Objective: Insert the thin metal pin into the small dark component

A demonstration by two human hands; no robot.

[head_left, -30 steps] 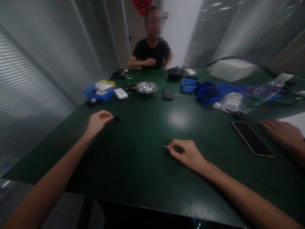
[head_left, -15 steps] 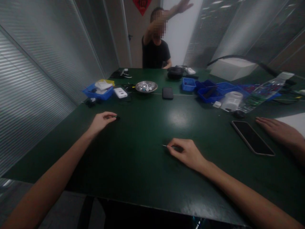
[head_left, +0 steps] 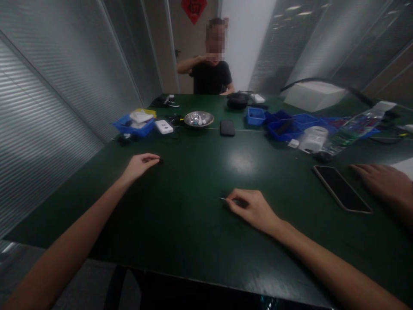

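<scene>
My left hand (head_left: 139, 165) rests on the dark green table (head_left: 193, 232), its fingers pinched on a small black object (head_left: 160, 161) at the fingertips. My right hand (head_left: 251, 208) lies nearer the middle of the table, fingers closed on a thin metal pin-like tool (head_left: 223, 198) whose tip points left. The two hands are well apart.
A dark phone (head_left: 342, 188) lies at right beside another person's hand (head_left: 383, 183). Farther back are a metal bowl (head_left: 198, 118), a second phone (head_left: 227, 127), blue trays (head_left: 284, 124), a blue bin (head_left: 133, 125), a white device (head_left: 312, 137). A person in black (head_left: 211, 75) sits at the far end.
My left fingers have closed further over the small black object. The person at the far end raised an arm high, then brought it down to the face. My right hand stayed put.
</scene>
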